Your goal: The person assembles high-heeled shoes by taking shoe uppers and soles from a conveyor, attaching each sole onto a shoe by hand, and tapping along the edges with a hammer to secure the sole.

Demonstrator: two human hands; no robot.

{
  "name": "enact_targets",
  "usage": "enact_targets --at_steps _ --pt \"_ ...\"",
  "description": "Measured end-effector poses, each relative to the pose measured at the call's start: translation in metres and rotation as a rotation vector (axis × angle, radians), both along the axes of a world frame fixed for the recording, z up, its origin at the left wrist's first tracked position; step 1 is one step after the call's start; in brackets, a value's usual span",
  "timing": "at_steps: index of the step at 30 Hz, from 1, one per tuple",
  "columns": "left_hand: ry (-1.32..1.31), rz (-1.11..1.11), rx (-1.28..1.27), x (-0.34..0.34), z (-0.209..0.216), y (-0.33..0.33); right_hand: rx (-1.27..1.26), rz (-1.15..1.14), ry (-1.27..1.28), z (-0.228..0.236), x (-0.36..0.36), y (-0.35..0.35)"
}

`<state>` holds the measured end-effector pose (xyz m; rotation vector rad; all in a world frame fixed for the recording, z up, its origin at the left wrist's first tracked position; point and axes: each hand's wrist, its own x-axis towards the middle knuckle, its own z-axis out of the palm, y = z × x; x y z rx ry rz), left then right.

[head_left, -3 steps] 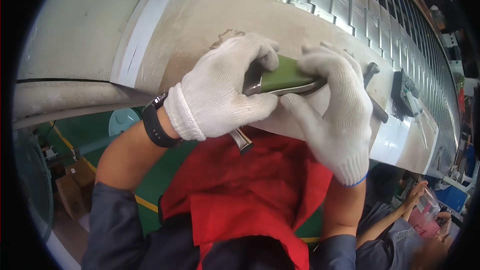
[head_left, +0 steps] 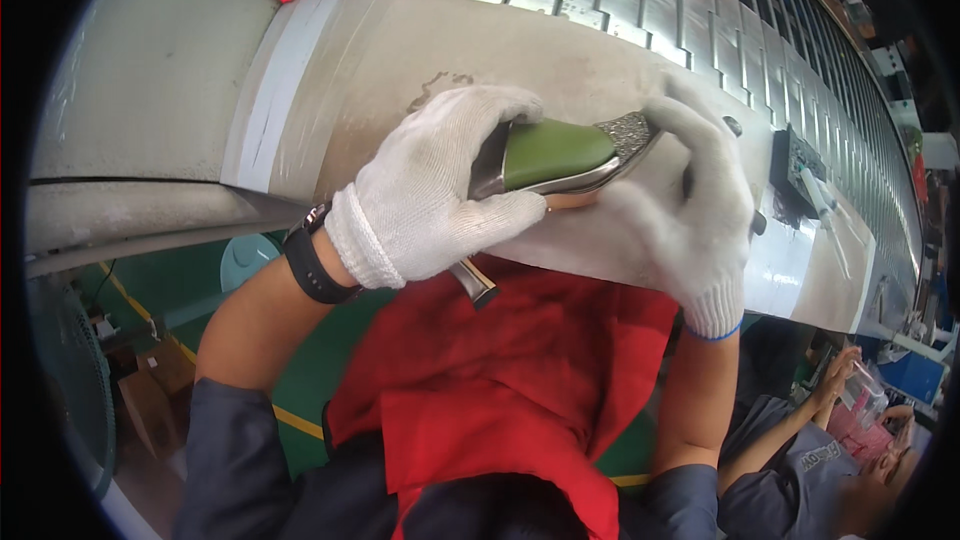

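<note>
A high-heeled shoe (head_left: 556, 157) with a green insole, a dark metallic edge and a glittery pointed toe is held above the worktable. My left hand (head_left: 440, 180), in a white knit glove, is closed around its heel end, thumb along the near side. The slim heel (head_left: 474, 282) sticks out below that hand, and a strip of tan sole shows underneath. Gloved in white too, my right hand (head_left: 690, 200) is at the toe, its fingers apart and curved. Its fingertips are at the toe's tip, while the thumb is blurred and stands away from the sole.
The pale worktable (head_left: 560, 50) borders a slatted metal conveyor (head_left: 625, 0). A dark block (head_left: 792, 175) and a thin white-handled tool (head_left: 825, 202) lie on the right. A hammer-like tool is mostly behind my right hand. Another person's hand (head_left: 835, 375) is at lower right.
My right hand has loosened from the shoe's front and its thumb has swung away, baring the glittery toe. The shoe and my left hand have shifted slightly left.
</note>
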<state>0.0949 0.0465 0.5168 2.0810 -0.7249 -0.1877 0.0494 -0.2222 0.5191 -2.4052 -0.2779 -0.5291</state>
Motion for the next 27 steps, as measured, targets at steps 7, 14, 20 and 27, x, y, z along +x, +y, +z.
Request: enact_targets --at_steps 7,14,20,27 --pt "-0.255 -0.144 0.197 0.017 -0.001 -0.021 -0.120 -0.224 -0.003 -0.042 -0.040 -0.078" --pt "-0.207 -0.247 0.166 0.024 0.006 -0.038 -0.353 -0.194 0.237 -0.021 -0.048 -0.057" --pt "-0.147 -0.350 0.165 0.030 0.014 -0.040 0.303 0.004 0.187 0.015 -0.053 -0.032" --pt "-0.072 -0.344 0.219 0.031 0.019 -0.040 0.911 0.014 0.135 0.025 -0.041 -0.016"
